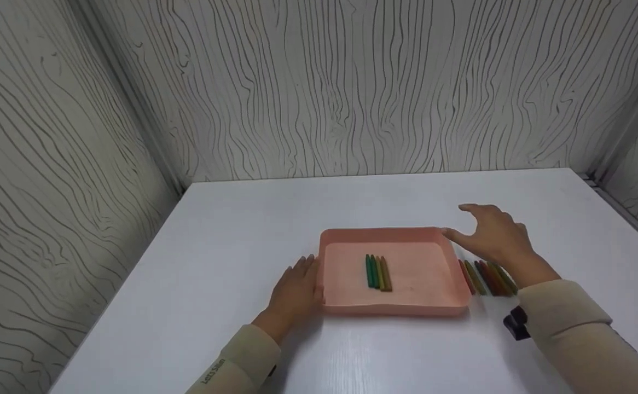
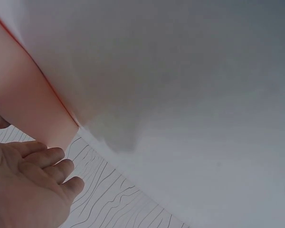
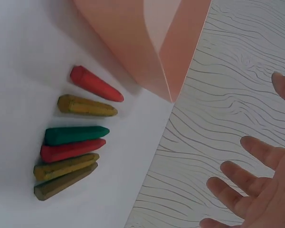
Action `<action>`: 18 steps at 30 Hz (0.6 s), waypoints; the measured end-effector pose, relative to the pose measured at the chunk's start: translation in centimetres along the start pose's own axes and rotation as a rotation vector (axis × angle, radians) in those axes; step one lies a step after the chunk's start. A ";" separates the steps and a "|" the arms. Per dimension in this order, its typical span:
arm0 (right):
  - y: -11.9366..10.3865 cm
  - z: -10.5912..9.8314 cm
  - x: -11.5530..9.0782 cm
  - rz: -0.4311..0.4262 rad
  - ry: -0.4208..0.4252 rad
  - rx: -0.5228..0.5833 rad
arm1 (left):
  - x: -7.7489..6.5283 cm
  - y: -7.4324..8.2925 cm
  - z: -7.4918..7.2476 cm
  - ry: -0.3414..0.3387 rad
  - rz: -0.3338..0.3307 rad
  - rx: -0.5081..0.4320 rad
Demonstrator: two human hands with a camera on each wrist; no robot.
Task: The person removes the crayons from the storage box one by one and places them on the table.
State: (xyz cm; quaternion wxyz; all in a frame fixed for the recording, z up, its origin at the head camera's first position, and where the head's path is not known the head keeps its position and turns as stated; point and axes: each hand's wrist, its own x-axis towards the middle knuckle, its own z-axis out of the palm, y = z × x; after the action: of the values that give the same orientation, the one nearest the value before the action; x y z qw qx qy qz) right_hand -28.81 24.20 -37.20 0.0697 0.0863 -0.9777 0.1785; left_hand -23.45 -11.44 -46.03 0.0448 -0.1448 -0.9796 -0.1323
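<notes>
A shallow pink tray (image 1: pixel 417 279) lies on the white table, and in it a small row of green and yellow-brown crayons (image 1: pixel 378 272) sits side by side. My left hand (image 1: pixel 296 285) rests against the tray's left wall, its fingers loosely extended along the outside. Above the tray's far right corner hovers my right hand (image 1: pixel 497 235), thumb and fingers spread wide with nothing between them. Just right of the tray several crayons lie on the table: a red crayon (image 3: pixel 96 84) nearest the wall, then an ochre crayon (image 3: pixel 88 105), a green crayon (image 3: pixel 76 135) and others close together.
The white table (image 1: pixel 231 230) reaches back to a panel (image 1: pixel 319 93) with a wood-grain line pattern. A similar panel (image 1: pixel 40 191) stands on the left. A dark wrist strap piece (image 1: pixel 516 323) sticks out below the right sleeve (image 1: pixel 565 312).
</notes>
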 end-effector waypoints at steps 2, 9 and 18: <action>-0.5 0.5 0.1 -0.014 0.005 0.004 | 0.0 0.0 0.0 0.012 0.010 0.006; -2.0 2.3 0.2 -0.053 -0.009 0.030 | 0.1 0.1 0.0 0.015 0.011 0.009; -3.0 5.2 0.0 -0.110 -0.024 0.003 | 0.0 0.0 0.0 0.014 0.018 -0.001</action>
State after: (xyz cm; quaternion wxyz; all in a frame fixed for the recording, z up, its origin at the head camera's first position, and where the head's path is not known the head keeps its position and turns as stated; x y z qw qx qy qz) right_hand -28.73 19.52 -41.03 0.0677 0.1423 -0.9719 0.1747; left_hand -23.44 -11.40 -46.00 0.0528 -0.1526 -0.9778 -0.1335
